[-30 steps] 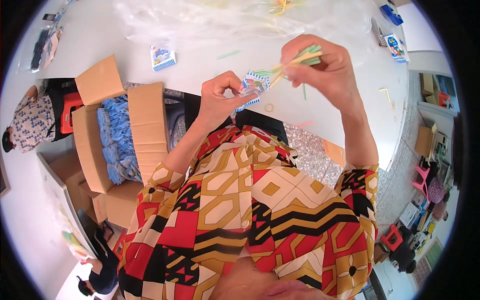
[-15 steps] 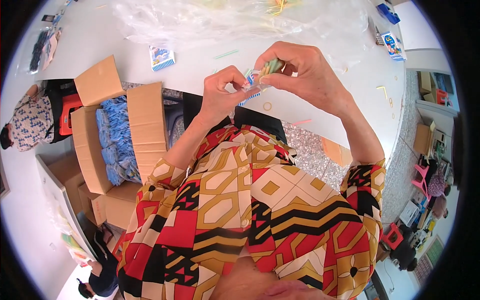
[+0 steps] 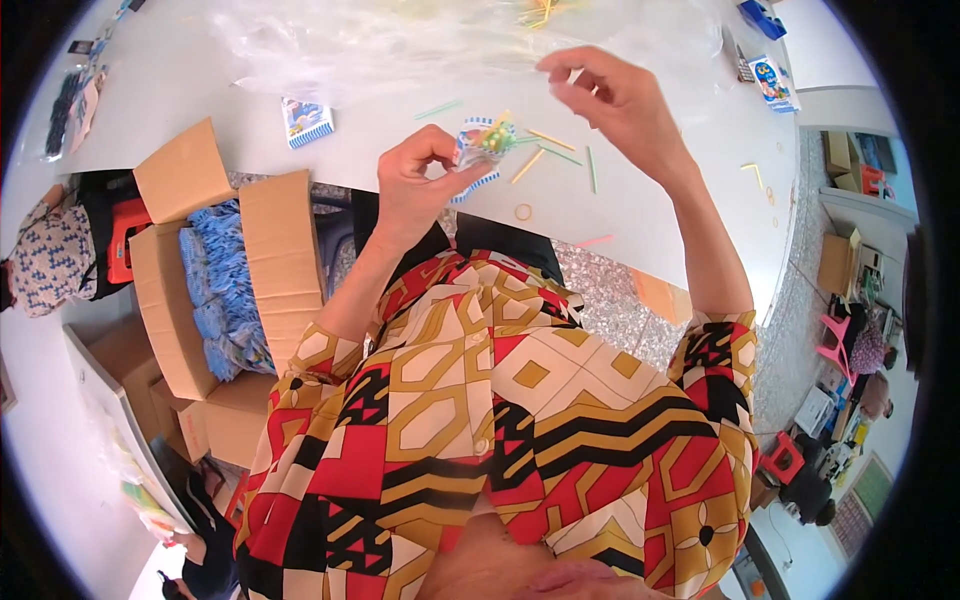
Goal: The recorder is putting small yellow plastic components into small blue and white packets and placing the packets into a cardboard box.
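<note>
In my left hand (image 3: 415, 180), a small clear plastic bag (image 3: 478, 145) with blue-and-white striped print is pinched between thumb and fingers. Green and yellow straws show through its mouth. My right hand (image 3: 605, 95) hangs above the table to the right of the bag, fingers bent and apart, holding nothing. Between the hands, several loose straws lie on the white table, among them a yellow straw (image 3: 528, 166) and a green straw (image 3: 592, 170). A tan rubber band (image 3: 523, 212) rests near the table's front edge.
A large clear plastic sheet or bag (image 3: 330, 50) covers the far table. A blue-and-white packet (image 3: 305, 122) lies left, another packet (image 3: 772, 83) far right by a blue tape dispenser (image 3: 762, 20). At left, a cardboard box (image 3: 280, 235) holds blue packed bundles (image 3: 225, 280). Other people sit nearby.
My right hand has let go of the straws and moved away up and right. Several loose straws now show on the table where the hand was. My left hand still holds the bag.
</note>
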